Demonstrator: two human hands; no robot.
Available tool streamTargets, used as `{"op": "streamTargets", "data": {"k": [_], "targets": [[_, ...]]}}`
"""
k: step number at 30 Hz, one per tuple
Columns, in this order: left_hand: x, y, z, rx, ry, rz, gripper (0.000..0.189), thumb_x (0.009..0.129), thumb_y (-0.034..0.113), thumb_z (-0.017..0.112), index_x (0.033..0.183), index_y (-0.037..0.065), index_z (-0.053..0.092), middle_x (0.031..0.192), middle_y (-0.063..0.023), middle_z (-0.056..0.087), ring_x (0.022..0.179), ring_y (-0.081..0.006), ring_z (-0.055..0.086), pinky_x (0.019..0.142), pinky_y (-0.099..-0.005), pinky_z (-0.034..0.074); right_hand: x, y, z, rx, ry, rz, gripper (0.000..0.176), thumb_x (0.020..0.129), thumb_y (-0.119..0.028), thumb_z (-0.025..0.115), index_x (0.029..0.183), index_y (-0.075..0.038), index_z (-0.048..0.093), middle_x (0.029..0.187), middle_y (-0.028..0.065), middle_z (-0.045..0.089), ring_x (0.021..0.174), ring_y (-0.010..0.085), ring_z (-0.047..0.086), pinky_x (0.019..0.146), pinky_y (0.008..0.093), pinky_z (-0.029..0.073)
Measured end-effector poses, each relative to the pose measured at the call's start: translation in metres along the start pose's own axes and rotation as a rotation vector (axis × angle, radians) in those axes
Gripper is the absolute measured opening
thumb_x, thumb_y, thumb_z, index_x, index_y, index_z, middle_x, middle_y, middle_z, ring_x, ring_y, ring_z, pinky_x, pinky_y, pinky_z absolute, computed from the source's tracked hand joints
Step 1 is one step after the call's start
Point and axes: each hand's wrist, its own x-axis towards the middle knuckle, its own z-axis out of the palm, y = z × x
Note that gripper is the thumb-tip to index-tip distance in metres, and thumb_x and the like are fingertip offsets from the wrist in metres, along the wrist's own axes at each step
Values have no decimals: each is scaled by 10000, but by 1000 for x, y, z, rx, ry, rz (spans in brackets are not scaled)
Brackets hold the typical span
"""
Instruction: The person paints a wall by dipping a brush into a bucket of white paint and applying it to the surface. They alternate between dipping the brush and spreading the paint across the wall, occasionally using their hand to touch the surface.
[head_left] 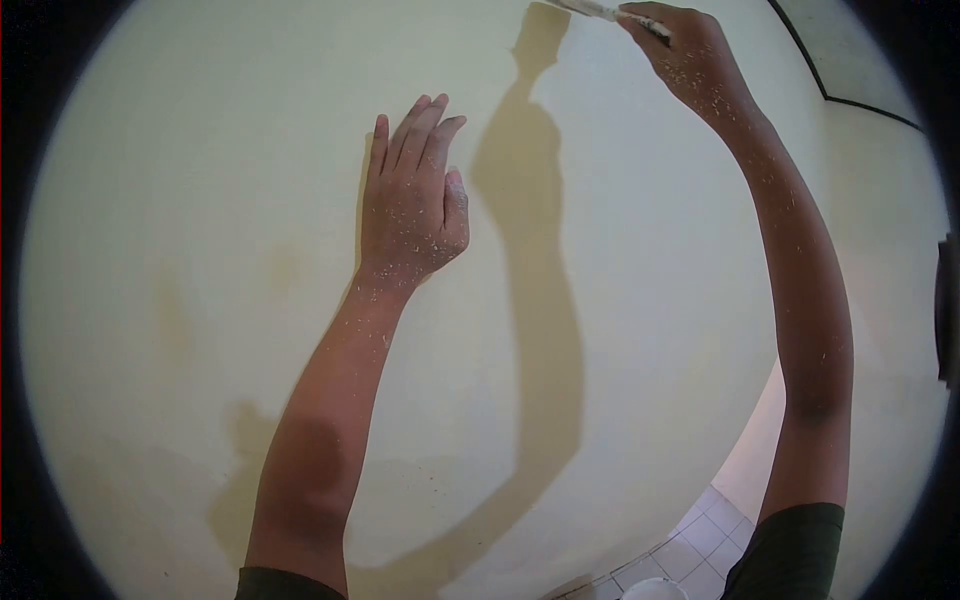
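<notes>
My left hand (412,200) lies against the pale cream wall (650,300), fingers stretched upward and slightly apart, with nothing in it. Higher up on the right, my right hand (690,50) is closed round the handle of a slim, paint-smeared hand tool (600,10). Its far end runs out at the top edge of the view, and its shadow on the wall is broad and flat. Small white flecks dot both hands and forearms. Faint darker patches mark the wall left of my left hand.
Shadows of my arm and the tool fall down the middle of the wall. A dark line (825,97) bends at the upper right corner. Below right are floor tiles (700,540) and a white round object (655,590), partly cut off. A dark object (945,310) stands at the right edge.
</notes>
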Motion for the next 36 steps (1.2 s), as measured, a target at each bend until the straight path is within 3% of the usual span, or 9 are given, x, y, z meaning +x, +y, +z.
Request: {"op": "streamTargets", "data": {"k": [3,10,17,25,26,29,30,33,36], "targets": [[1,0,-1,26,-17,-6,507,924,71,426,1423,67,514,1541,-131,471,1497,-307,381,1293,-550,179,0,-11,-2,-137,-128,-5,269,1017,-208,678,1181,-6,746,736,85,683,600,132,523,572,320,468],[8,2,-5,110,-8,28,464,899,96,512,1361,55,539,1499,-119,497,1473,-271,404,1278,-536,237,-36,-31,-36,101,-515,96,245,993,-220,710,1162,-59,783,752,61,719,623,108,573,579,315,479],[9,4,-8,112,-68,23,495,911,74,465,1404,53,504,1542,-135,453,1498,-300,371,1291,-545,191,-46,-15,-51,234,-808,58,256,958,-271,762,1114,-70,796,730,45,714,593,92,591,550,294,489],[11,2,-8,140,-47,26,472,893,94,520,1361,45,544,1511,-115,492,1470,-265,410,1279,-520,245,33,23,-29,104,-179,-214,269,990,-268,722,1126,-44,783,693,34,660,603,92,564,553,296,478],[11,1,-8,137,-50,24,473,890,92,520,1360,43,546,1511,-116,493,1470,-265,410,1279,-517,246,45,16,-38,71,-195,14,205,1029,-121,636,1125,10,762,877,167,753,715,188,665,629,346,549],[11,1,-9,131,-58,15,478,883,87,524,1358,39,549,1511,-118,494,1471,-263,411,1279,-509,248,63,5,-23,52,-16,126,214,1029,-121,635,1125,28,755,881,163,756,715,202,665,634,359,548],[11,1,-9,131,-60,16,480,881,86,527,1358,38,549,1512,-118,494,1471,-262,412,1279,-506,248,67,6,-19,46,69,-8,222,1028,-133,642,1130,30,753,898,165,762,717,228,670,647,382,556],[10,0,-11,112,-95,15,501,890,71,500,1390,38,522,1534,-123,470,1487,-280,389,1287,-512,224,69,11,-26,-6,28,83,221,1024,-135,646,1123,29,757,952,179,774,786,261,705,707,402,575],[10,0,-12,108,-118,23,512,893,61,487,1404,37,511,1548,-127,455,1495,-288,376,1291,-516,209,61,34,-22,9,-170,-43,212,1018,-128,648,1113,23,763,988,193,776,860,266,727,767,409,583]]}}
